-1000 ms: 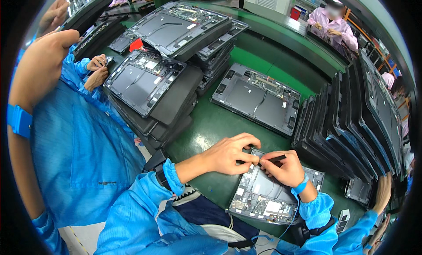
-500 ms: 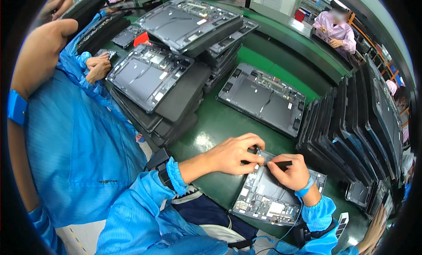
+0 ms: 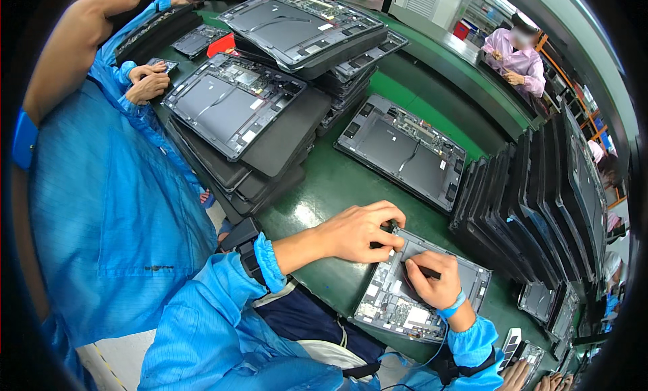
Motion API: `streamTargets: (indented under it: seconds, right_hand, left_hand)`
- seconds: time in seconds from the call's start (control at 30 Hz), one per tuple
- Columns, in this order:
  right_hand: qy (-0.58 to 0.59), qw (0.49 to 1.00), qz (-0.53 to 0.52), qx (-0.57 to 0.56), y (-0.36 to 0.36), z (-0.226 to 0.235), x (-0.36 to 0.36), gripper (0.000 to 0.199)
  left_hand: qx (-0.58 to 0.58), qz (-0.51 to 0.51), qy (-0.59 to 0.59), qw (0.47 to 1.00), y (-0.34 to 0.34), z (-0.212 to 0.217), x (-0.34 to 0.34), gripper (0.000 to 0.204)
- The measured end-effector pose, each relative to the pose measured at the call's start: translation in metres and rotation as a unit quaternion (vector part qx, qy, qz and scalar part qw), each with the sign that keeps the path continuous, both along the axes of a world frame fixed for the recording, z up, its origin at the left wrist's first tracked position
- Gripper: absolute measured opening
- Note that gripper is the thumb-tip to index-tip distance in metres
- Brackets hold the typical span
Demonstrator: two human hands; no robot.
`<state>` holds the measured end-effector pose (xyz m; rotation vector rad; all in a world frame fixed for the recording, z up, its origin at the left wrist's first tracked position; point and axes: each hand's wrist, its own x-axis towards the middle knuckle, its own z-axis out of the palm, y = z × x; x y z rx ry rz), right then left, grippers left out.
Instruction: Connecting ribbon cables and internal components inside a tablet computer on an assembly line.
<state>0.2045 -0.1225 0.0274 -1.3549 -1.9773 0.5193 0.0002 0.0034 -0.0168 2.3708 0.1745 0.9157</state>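
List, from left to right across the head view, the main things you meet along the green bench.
Co-worker's blue smock → leaning stack of opened laptop bases → left hand → right hand holding a dark tool over the opened laptop base → upright row of dark laptop bases.

Stacked open laptop chassis (image 3: pixel 236 107), single open chassis (image 3: pixel 401 148), upright row of dark panels (image 3: pixel 540 202); green bench (image 3: pixel 337 182)

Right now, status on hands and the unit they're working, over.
Left hand pressing on the opened laptop base. Right hand gripping a dark pen-like tool over it. Upright row of laptop bases close on the right.
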Motion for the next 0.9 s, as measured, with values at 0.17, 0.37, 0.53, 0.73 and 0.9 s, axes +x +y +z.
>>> streamTargets:
  seconds: [0.17,0.37,0.53,0.73,0.9]
  right_hand:
    - [-0.035,0.999,0.022,0.018,-0.014,0.004,-0.009,0.008]
    - [-0.055,0.995,0.074,0.032,-0.022,0.005,-0.009,0.007]
    - [-0.038,0.996,0.081,0.013,-0.025,0.002,-0.008,0.006]
    - [-0.024,0.998,0.055,0.003,-0.023,0.001,-0.006,0.006]
    - [0.019,1.000,0.012,-0.020,-0.026,0.006,-0.007,0.004]
  left_hand:
    - [-0.022,0.010,0.047,0.999,-0.002,0.005,-0.001,0.023]
    - [0.006,0.008,0.006,1.000,-0.002,0.003,0.001,0.023]
    - [-0.004,0.011,-0.001,1.000,-0.011,0.000,-0.003,0.026]
    - [0.048,-0.012,0.032,0.998,-0.050,0.005,-0.019,0.038]
    - [0.069,-0.001,0.050,0.996,-0.053,0.006,-0.021,0.031]
